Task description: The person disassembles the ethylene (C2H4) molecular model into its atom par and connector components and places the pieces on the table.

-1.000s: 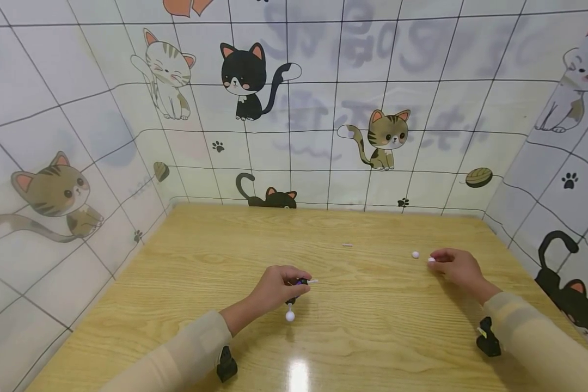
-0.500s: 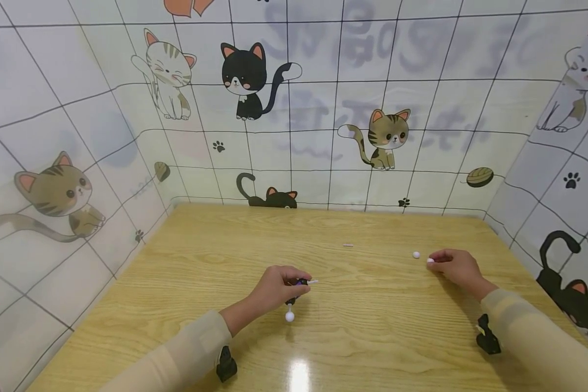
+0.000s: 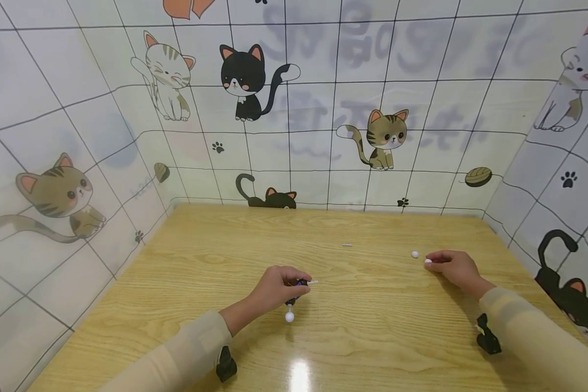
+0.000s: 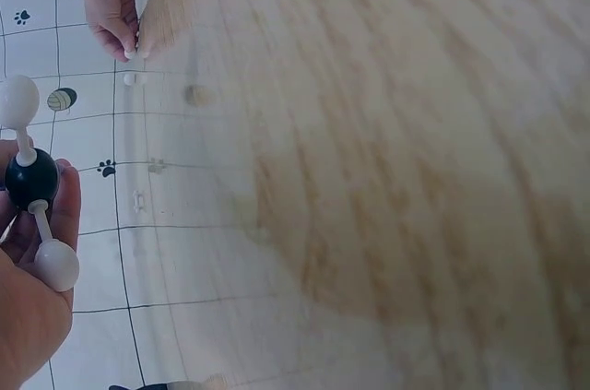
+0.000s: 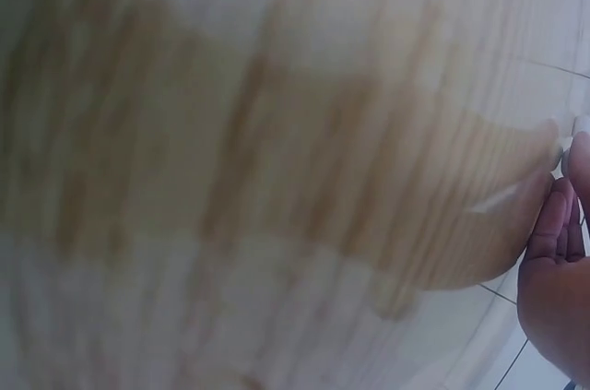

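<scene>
My left hand [image 3: 279, 288] holds a molecular model [image 4: 33, 180] above the table. In the left wrist view, black balls and white balls joined by white sticks show; a bare white stick [image 3: 313, 281] points right from the model, and a white ball [image 3: 289, 317] hangs at its near end. The palm and fingers hide the rest of it. At the table's right side my right hand [image 3: 455, 268] pinches a small white ball [image 3: 428, 262] between thumb and fingertips. A second white ball [image 3: 415, 254] lies on the table just left of those fingertips.
A short white stick [image 3: 347, 245] lies toward the back of the wooden table [image 3: 235, 239]. Cat-patterned tiled sheeting [image 3: 313, 152] walls in the back and both sides. Black camera mounts sit under each wrist.
My right hand has shifted very slightly left with its white ball, closer to the loose ball. My left hand and the model stay in place.
</scene>
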{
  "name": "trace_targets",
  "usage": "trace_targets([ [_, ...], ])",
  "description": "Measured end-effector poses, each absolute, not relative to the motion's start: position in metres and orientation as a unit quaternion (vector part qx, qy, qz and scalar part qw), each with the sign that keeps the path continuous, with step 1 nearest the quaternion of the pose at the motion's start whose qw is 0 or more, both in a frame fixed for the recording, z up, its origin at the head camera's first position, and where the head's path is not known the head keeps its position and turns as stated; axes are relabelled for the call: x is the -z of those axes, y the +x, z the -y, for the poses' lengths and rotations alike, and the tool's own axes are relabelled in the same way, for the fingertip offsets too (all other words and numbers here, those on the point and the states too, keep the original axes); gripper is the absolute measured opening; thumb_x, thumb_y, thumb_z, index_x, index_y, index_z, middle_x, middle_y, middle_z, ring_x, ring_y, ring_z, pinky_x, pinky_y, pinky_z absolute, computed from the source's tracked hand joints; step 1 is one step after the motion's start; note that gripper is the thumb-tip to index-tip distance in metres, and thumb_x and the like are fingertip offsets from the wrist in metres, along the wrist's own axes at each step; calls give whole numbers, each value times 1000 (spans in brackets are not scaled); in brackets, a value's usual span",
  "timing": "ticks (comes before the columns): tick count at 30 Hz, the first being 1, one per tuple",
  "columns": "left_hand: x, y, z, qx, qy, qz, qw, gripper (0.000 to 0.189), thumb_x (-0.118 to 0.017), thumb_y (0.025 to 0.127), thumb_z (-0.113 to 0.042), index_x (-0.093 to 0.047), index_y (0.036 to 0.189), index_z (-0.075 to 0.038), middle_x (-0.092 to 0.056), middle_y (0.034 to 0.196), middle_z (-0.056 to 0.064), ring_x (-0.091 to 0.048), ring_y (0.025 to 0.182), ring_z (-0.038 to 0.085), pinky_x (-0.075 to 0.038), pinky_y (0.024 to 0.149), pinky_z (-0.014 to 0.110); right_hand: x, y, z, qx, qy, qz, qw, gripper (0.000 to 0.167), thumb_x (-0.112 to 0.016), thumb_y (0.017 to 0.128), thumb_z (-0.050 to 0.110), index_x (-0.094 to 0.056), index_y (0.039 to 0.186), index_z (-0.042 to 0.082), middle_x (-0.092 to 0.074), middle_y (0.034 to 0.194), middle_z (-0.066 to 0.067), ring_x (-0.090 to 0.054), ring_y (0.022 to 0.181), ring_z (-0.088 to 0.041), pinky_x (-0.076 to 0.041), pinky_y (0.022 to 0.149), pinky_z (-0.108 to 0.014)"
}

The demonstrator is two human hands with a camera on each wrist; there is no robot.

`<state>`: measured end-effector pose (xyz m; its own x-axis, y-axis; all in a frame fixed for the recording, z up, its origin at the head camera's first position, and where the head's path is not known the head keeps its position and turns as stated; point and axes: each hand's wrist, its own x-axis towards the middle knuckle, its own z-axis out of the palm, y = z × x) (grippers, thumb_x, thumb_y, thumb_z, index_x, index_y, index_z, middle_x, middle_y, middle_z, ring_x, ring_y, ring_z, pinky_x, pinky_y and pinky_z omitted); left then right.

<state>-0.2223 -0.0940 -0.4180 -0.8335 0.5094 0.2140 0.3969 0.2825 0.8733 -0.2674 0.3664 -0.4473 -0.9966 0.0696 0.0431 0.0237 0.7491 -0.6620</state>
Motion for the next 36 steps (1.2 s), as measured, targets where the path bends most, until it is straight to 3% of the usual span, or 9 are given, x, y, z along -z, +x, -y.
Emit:
trace_targets([
  [18, 419, -221, 94, -527, 281, -801, 55, 21, -71, 91, -15, -74, 110, -8, -69, 95, -2, -63, 72, 11, -52, 60, 25, 446, -265, -367, -361, -19, 932, 34, 50, -69, 93, 32, -61, 123, -7, -59, 123, -28, -50, 114, -46, -41, 92, -55],
  [21, 420, -221, 94, -525, 280, -802, 54, 20, -71, 91, -16, -74, 110, -8, -68, 96, -2, -63, 73, 11, -52, 61, 25, 446, -265, -368, -369, -28, 928, 36, 52, -69, 92, 35, -61, 123, -7, -59, 123, -28, -51, 114, -44, -43, 90, -51],
  [28, 419, -222, 94, -528, 271, -802, 66, 21, -72, 90, -15, -74, 110, -9, -68, 98, -1, -63, 74, 12, -53, 62, 26, 441, -264, -368, -384, -48, 922, 33, 55, -65, 94, 37, -58, 128, -5, -58, 125, -27, -55, 111, -38, -47, 75, -31],
  [33, 420, -222, 94, -528, 271, -801, 72, 23, -72, 90, -15, -73, 112, -8, -67, 100, 1, -63, 76, 12, -53, 63, 25, 432, -262, -358, -416, -61, 907, 30, 56, -62, 96, 40, -56, 133, -2, -55, 132, -25, -52, 116, -37, -46, 76, -29],
  [36, 421, -223, 94, -531, 279, -797, 71, 24, -71, 91, -13, -72, 113, -5, -66, 102, 4, -62, 76, 12, -53, 63, 25, 427, -261, -348, -433, -53, 899, 30, 57, -64, 94, 41, -57, 133, -1, -56, 131, -23, -58, 108, -26, -49, 77, -26],
])
